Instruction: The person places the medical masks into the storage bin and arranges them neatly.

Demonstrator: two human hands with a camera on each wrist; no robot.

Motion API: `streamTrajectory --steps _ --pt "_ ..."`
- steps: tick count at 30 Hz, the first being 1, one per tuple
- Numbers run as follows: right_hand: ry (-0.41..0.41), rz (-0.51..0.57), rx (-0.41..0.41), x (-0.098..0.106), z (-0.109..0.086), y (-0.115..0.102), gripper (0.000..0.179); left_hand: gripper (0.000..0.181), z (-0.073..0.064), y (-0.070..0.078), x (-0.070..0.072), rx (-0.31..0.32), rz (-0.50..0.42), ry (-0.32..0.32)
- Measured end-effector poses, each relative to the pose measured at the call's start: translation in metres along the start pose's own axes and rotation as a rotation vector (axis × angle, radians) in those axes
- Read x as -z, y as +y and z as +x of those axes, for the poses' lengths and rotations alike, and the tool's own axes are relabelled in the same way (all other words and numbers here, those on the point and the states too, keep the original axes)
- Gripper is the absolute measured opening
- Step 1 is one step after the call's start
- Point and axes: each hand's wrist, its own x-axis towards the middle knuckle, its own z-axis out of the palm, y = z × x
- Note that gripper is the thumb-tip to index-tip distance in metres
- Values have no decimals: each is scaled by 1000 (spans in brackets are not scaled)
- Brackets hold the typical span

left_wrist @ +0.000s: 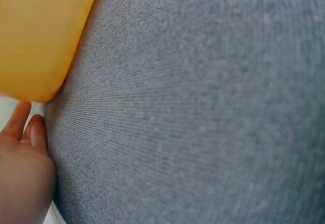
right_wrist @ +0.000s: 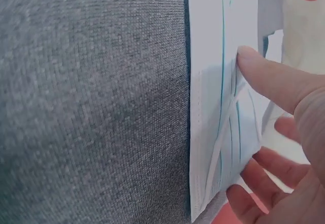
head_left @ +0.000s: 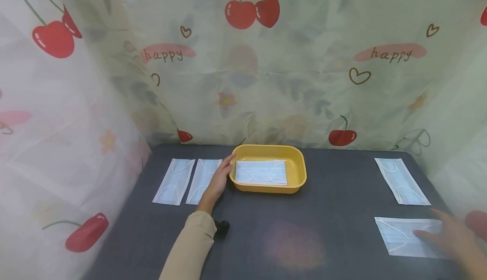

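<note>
A yellow plastic basin [head_left: 297, 168] stands at the back of the table with a light blue face mask [head_left: 261, 172] lying flat inside. My left hand [head_left: 220, 182] rests its fingers on the basin's left rim; the left wrist view shows the fingers extended by the basin's corner [left_wrist: 40, 56]. At the front right lies another face mask [head_left: 399, 237], its ear loops on top. Over its right end is my right hand [head_left: 452, 233], blurred in the head view. In the right wrist view, the thumb [right_wrist: 269, 76] reaches over the mask [right_wrist: 208, 97], with the other fingers at its edge.
Two face masks, an outer one [head_left: 174, 182] and an inner one [head_left: 201, 180], lie left of the basin, the inner partly behind the left hand. Another mask [head_left: 402, 182] lies at the back right. Cherry-patterned curtains [head_left: 304, 81] surround the dark grey table [head_left: 335, 212].
</note>
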Motion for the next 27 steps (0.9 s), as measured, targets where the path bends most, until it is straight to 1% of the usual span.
streamTrajectory --steps 4,7,11,14,16,19,21,23,26,27 --pt "-54 2 -48 2 -2 1 100 46 -1 1 -1 10 -2 1" --pt "-95 17 -67 1 -3 6 106 47 -1 1 -2 5 6 -2" --pt "-158 30 -116 1 -6 7 114 47 0 -1 -3 -2 19 -3" --pt "-196 38 -135 3 -7 3 115 47 1 -1 -4 -8 21 -4" --pt "-209 56 -124 4 -7 3 113 47 1 -1 -5 -5 22 -4" --pt "-194 87 -103 3 -4 7 106 47 1 0 -7 -7 19 -2" --pt "-161 115 -74 -1 -2 11 99 46 1 1 -8 -3 17 0" --pt "-132 150 -66 -6 0 16 93 47 0 1 -8 -4 13 0" --pt "-130 204 -113 -8 1 18 88 47 0 0 -8 3 12 -4" --pt "-150 226 -138 -7 0 17 88 47 0 0 -8 5 12 -6"
